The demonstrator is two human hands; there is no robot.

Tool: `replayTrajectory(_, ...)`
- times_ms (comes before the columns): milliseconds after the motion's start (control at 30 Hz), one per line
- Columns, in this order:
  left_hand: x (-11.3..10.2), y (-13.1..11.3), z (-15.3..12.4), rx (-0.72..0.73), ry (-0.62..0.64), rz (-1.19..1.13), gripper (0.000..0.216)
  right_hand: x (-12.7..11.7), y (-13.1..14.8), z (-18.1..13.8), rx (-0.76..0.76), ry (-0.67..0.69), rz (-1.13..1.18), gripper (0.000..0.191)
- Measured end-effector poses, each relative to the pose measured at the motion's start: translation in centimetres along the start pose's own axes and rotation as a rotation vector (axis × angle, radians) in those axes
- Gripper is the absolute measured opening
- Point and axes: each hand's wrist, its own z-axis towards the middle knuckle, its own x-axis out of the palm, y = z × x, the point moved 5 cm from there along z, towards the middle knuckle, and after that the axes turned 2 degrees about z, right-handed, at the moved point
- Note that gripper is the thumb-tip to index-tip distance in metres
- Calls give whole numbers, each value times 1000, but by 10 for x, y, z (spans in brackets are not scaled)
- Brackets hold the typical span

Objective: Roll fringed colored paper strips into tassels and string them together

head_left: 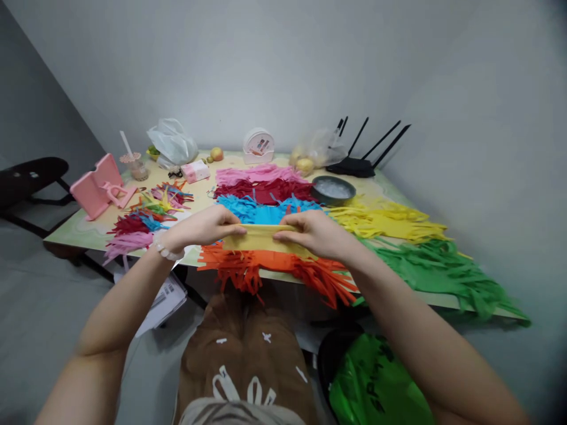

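My left hand [204, 227] and my right hand [312, 231] pinch the two ends of a folded yellow paper strip [259, 237], held level just above the table's near edge. Both hands are closed on it, thumbs under, fingers on top. Right beneath lies an orange fringed paper pile [274, 268] whose strands hang over the edge. Behind the strip are blue [266, 209], dark red [266, 190] and pink [259, 174] fringed piles. A bead bracelet sits on my left wrist.
Yellow fringe [385, 221] and green fringe [443, 271] cover the table's right side, mixed scraps [146, 215] the left. A dark bowl [333, 190], router [354, 166], pink stand [100, 186], drink cup [135, 165] and plastic bags stand at the back. A green-bagged bin [376, 383] is below.
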Motion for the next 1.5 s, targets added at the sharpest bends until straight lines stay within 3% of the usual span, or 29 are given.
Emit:
replayTrajectory(233, 10, -14, -38, -37, -84, -137, 34, 5, 25, -28, -22, 16, 128, 29)
replayTrajectory(400, 21, -14, -56, -54, -137, -234, 34, 7, 33, -48, 15, -104, 168, 30)
replayTrajectory(500, 23, -16, -58, -34, -231, -232, 33, 6, 36, -56, 44, -141, 236, 25)
replayTrajectory(633, 29, -16, -53, 17, -349, -359, 26, 6, 26, -63, 46, -229, 419, 19)
replayTrajectory(833, 52, 2, -36, 35, -381, -633, 21, 21, -15, -64, 46, -351, 675, 21)
replayTrajectory(1033, 53, 5, -10, 112, -377, -557, 27, 22, -49, -49, -21, -326, 820, 24)
replayTrajectory(1333, 51, 4, 22, 30, -278, -474, 22, 2, -69, -39, -102, -272, 617, 22)
replayTrajectory(1500, 51, 10, 27, -47, -431, -535, 38, -2, -60, -36, -185, -300, 436, 25)
